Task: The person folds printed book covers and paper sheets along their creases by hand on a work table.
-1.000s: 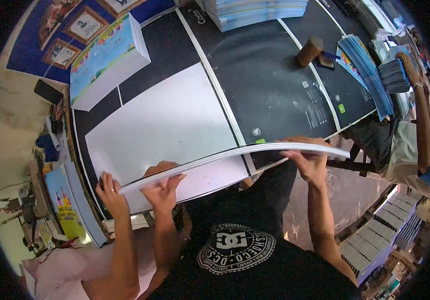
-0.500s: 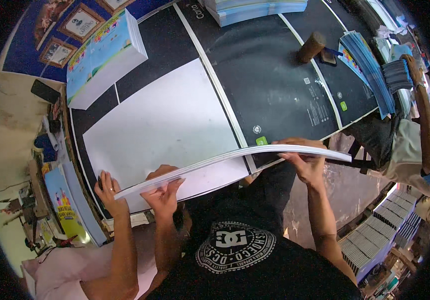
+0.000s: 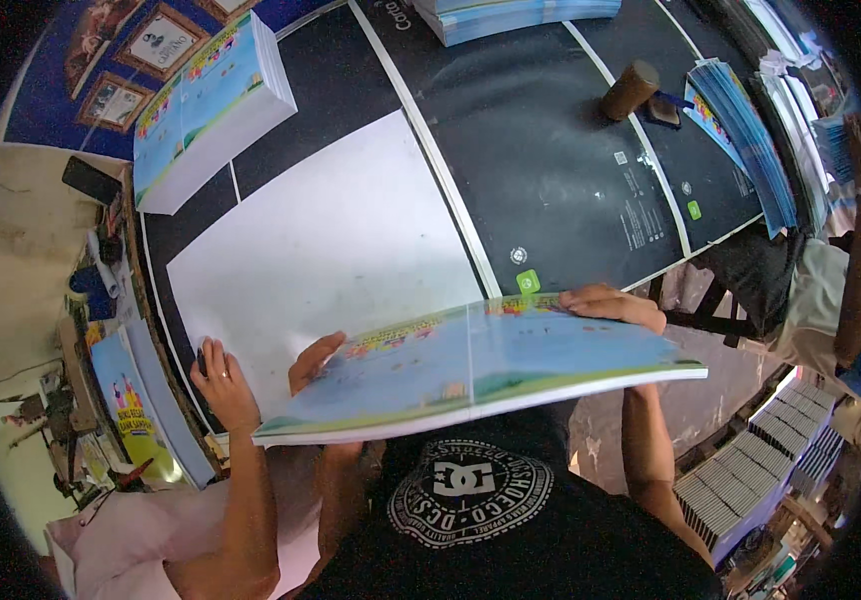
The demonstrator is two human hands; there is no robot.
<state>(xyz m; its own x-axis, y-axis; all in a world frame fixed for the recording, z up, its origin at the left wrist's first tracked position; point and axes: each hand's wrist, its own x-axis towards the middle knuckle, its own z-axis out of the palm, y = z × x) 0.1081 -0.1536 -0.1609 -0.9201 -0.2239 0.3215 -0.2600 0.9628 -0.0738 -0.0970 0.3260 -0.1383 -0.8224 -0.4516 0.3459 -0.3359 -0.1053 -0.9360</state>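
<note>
Between my hands is a thick stack of large printed sheets, light blue with colourful cartoon figures and a green strip along its near edge. It is tilted with the printed side up, above the near table edge. My left hand grips its far left part, with the palm hidden beneath. At the far right edge, my right hand is closed round the stack, fingers on top. Beyond it lies a large white sheet on the black tabletop. Another person's hand rests flat by that sheet's left edge.
A tall stack of printed sheets stands far left, another stack at the back. A brown cylinder stands right of centre, beside fanned blue sheets. A phone lies left. Another person's arm shows at far right.
The stack has turned from edge-on to printed side up, its near edge now lower and closer to me. My fingers now show over its far edge. The far-right person's arm has shifted.
</note>
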